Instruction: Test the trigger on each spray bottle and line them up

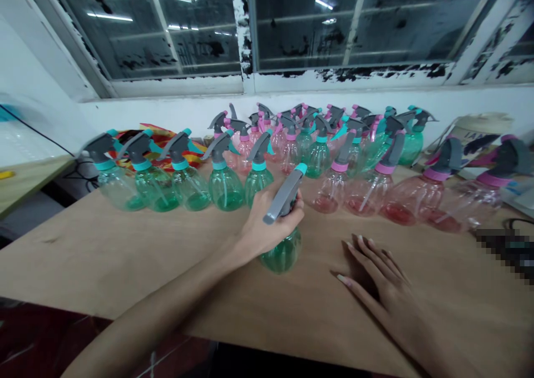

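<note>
My left hand (267,222) is wrapped round the neck of a green spray bottle (282,255) with a grey trigger head and a turquoise nozzle. The bottle is upright at the middle of the table; my fingers hide its collar. Palm down on the wood to the right, my right hand (381,286) has its fingers stretched out and holds nothing. Behind the left hand stands a row of green spray bottles (226,192) with turquoise collars. Pink spray bottles (362,197) with pink collars form a row beyond my right hand.
More pink and green spray bottles (319,155) crowd together against the wall below the window. A light-coloured bag (479,130) sits at the back right, and a red and yellow wrapper (158,144) lies behind the green row. The wooden table (175,261) ends in front above a dark red floor.
</note>
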Available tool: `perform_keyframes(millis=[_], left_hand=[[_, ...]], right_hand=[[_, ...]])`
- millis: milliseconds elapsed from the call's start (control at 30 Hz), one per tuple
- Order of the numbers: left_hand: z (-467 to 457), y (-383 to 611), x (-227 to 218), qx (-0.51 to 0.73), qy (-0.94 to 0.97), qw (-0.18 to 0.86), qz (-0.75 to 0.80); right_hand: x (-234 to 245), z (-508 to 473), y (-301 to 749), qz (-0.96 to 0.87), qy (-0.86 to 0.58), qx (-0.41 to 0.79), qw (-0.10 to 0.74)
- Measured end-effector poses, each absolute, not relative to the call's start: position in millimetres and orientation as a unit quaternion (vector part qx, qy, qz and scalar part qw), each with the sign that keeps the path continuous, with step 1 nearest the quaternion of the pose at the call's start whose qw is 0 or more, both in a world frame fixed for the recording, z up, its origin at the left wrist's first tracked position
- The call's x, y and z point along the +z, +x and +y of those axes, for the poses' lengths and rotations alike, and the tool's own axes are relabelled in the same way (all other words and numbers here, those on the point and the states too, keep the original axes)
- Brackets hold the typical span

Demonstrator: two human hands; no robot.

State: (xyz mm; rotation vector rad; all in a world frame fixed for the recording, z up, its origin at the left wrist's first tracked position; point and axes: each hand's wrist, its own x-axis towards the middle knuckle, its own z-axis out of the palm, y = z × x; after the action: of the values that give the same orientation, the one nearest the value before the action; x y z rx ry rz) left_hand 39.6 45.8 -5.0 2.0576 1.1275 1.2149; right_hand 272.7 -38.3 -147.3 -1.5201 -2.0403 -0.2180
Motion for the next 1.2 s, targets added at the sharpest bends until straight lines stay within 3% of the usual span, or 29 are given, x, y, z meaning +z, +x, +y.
perform_keyframes(millis=[767, 1200], left_hand=[[46, 35, -19, 0.463, 0.729, 0.279, 0.419], [43, 41, -9, 0.474, 0.728, 0.248, 0.429]], right_hand=[[-149, -37, 272, -0.761, -0.577, -0.081, 0.285], [-150, -38, 273, -0.759, -0.573, -0.094, 0.295]])
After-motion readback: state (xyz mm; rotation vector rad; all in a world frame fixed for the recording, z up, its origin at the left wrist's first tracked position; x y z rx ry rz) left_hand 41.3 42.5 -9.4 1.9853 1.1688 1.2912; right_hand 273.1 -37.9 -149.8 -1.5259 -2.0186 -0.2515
